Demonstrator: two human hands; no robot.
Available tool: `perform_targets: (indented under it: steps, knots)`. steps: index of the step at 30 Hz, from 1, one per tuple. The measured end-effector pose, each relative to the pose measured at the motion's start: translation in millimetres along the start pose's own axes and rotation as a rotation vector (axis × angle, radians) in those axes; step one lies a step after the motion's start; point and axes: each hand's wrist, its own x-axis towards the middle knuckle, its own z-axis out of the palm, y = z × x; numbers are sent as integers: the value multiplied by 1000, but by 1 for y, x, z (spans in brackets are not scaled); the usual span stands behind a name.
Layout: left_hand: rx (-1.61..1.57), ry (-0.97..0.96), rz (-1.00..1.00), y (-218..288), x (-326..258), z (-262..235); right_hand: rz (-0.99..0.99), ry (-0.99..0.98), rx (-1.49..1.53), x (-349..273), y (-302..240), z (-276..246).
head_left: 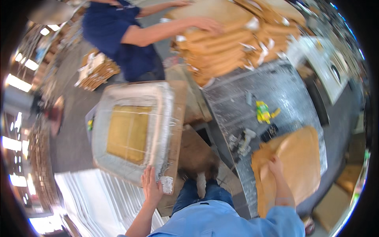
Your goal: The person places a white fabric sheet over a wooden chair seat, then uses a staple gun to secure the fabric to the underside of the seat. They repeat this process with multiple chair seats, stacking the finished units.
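Observation:
My left hand [151,186] rests with straight fingers on the near edge of a white, rounded rectangular frame [102,130] with a yellow-brown panel [128,134] in its middle. Thin strings cross the panel, and the frame lies on a brown board [177,138]. On the right, my right hand [275,165] is closed on the left part of a tan, leather-like sheet [302,158]. The sheet lies over the near end of a grey metal table [229,102], with other tan layers showing along its left edge.
A tall pile of tan sheets [221,51] covers the table's far end, where a co-worker in a dark blue shirt [104,29] reaches over it. A yellow-green packet [262,111] and small tools [246,142] lie mid-table. White sheets [98,197] stand at lower left.

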Motion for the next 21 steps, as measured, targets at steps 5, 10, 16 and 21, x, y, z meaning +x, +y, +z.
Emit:
perform_targets:
  steps: [5, 10, 16, 21]
  knots:
    - [32, 81, -37, 1, 1, -3, 327, -51, 153, -16, 28, -28]
    - [-20, 117, -74, -17, -13, 22, 227, 85, 473, -15, 59, -46]
    - [41, 128, -136, -28, -28, 10, 296, 246, 439, -32, 76, -92]
    - [41, 142, -112, -47, -36, -2, 225, 555, 309, -61, 71, -159]
